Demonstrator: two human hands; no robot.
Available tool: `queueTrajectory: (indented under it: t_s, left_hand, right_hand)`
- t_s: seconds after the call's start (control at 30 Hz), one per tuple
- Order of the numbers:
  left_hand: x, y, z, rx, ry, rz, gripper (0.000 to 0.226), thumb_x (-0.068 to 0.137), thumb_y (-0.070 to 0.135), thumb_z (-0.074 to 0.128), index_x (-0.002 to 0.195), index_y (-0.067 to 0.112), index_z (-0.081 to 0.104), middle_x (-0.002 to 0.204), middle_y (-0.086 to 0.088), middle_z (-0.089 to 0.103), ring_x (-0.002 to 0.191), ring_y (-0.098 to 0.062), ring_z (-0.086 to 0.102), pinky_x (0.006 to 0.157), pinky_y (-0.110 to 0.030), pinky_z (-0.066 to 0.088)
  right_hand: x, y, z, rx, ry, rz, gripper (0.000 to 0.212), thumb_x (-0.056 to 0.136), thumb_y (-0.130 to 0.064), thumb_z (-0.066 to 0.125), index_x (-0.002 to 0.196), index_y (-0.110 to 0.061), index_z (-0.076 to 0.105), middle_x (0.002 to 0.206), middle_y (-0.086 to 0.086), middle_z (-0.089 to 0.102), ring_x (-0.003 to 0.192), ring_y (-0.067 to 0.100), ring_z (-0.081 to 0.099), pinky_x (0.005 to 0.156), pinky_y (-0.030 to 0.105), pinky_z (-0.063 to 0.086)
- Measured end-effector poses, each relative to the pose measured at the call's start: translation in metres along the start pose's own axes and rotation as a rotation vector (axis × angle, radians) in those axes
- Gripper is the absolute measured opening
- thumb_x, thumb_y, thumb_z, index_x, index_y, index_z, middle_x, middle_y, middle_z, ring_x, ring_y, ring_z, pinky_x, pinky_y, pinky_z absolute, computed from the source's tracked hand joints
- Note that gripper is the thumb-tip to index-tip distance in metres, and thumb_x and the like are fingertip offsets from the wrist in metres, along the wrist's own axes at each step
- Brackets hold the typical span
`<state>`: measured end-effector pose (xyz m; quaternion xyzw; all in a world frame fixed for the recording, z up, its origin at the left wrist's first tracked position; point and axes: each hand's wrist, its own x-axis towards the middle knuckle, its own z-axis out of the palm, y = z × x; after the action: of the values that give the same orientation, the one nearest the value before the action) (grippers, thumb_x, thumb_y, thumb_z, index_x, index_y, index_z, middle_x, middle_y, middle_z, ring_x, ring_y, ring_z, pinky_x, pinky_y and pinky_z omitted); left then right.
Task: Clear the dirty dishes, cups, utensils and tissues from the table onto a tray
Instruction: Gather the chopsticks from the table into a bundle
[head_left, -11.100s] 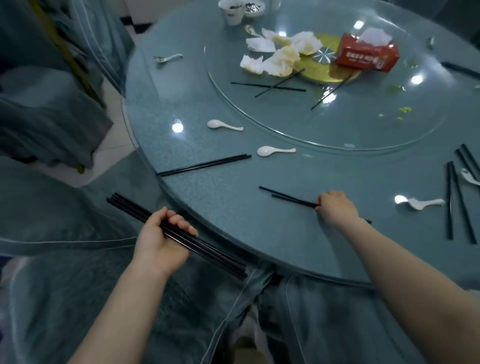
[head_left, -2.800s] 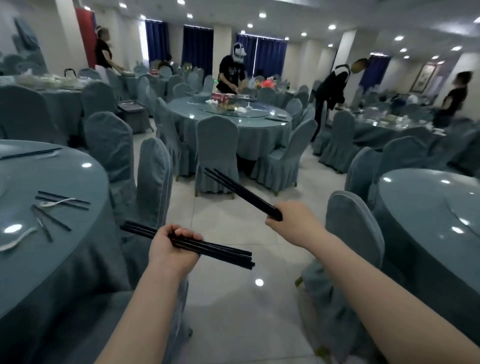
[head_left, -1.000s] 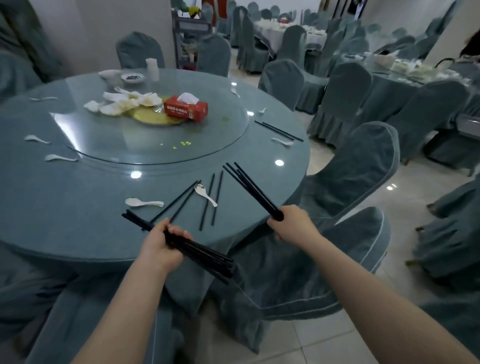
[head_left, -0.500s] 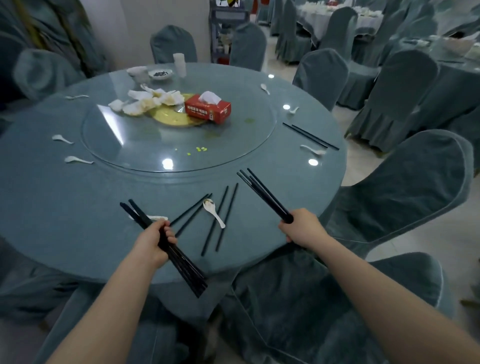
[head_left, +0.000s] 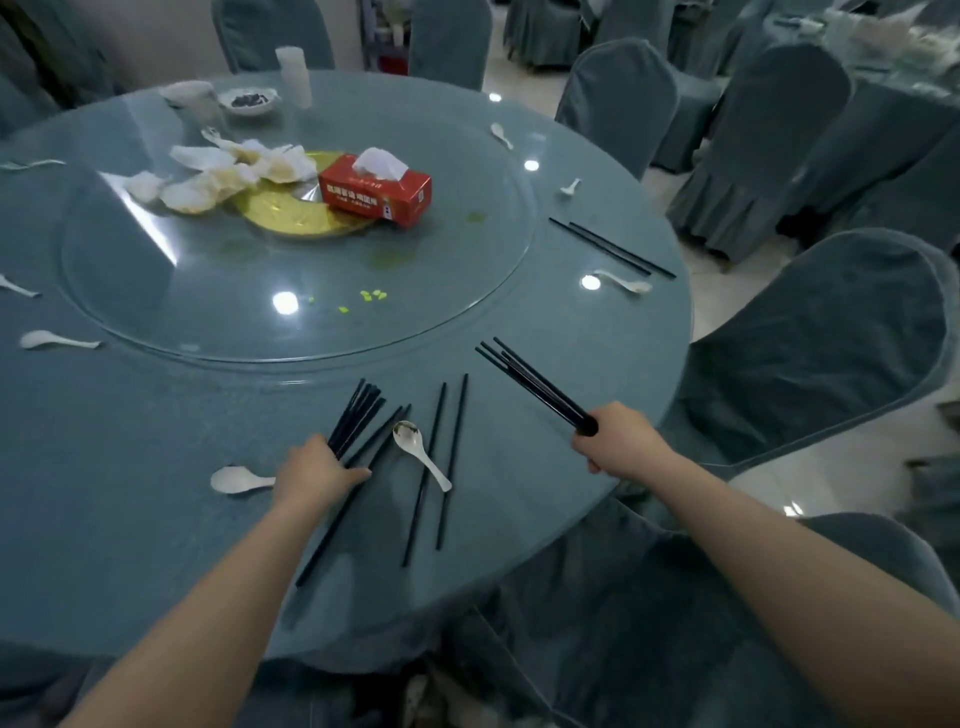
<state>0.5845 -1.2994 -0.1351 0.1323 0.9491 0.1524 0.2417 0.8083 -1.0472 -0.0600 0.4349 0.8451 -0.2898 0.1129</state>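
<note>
- Left hand (head_left: 317, 475): grip clamped on a bundle of chopsticks (head_left: 358, 415), tips fanned toward the turntable (head_left: 467, 312). Hand low on the counter (head_left: 156, 519), probably to add more to the bundle.
- Right hand (head_left: 618, 441): grip clamped on a second bundle (head_left: 535, 384), held above the counter, out of the way.
- Loose chopsticks: one pair (head_left: 358, 483) runs under and just right of the left hand; another pair (head_left: 441, 467) lies further right, between the hands.
- Spoon (head_left: 421, 454) between the pairs; another spoon (head_left: 236, 479) just left of the left hand.
- No tray in view.
</note>
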Motion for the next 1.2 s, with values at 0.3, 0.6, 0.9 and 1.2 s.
queueTrajectory:
  t_s: [0.3,0.6,0.9,1.2]
  left_hand:
    - [0.027,-0.012,0.028,0.15,-0.044,0.078,0.022,0.082,0.028,0.063,0.084,0.01,0.05,0.088,-0.012,0.064,0.075,-0.028,0.056,0.06,-0.031,0.039]
    - [0.038,-0.017,0.035,0.173,-0.05,0.065,0.022,0.073,0.028,0.065,0.068,0.012,0.051,0.066,-0.004,0.055,0.059,-0.022,0.053,0.048,-0.027,0.035]
    - [0.041,-0.032,0.034,0.122,-0.094,0.093,0.022,0.078,0.023,0.062,0.066,0.013,0.046,0.065,-0.002,0.054,0.058,-0.016,0.048,0.044,-0.025,0.029]
    - [0.05,-0.06,0.016,-0.112,-0.099,0.044,0.026,0.085,0.021,0.057,0.064,0.011,0.047,0.059,-0.001,0.052,0.053,-0.013,0.045,0.046,-0.025,0.031]
  right_hand:
    - [0.033,-0.001,0.036,0.018,-0.066,0.042,0.019,0.086,-0.02,0.053,0.069,-0.015,0.057,0.064,0.004,0.069,0.041,0.001,0.055,0.043,0.019,0.041]
    - [0.064,-0.044,0.096,0.113,-0.012,0.076,0.021,0.085,-0.024,0.059,0.094,-0.007,0.068,0.084,0.013,0.07,0.083,0.031,0.066,0.07,0.034,0.056]
    - [0.084,-0.085,0.14,0.165,0.032,0.176,0.043,0.082,-0.051,0.065,0.096,-0.01,0.062,0.087,0.005,0.066,0.076,0.024,0.056,0.061,0.028,0.041]
    - [0.084,-0.11,0.153,0.123,0.036,0.203,0.033,0.08,-0.036,0.065,0.069,-0.015,0.041,0.071,0.001,0.054,0.064,0.022,0.051,0.049,0.026,0.033]
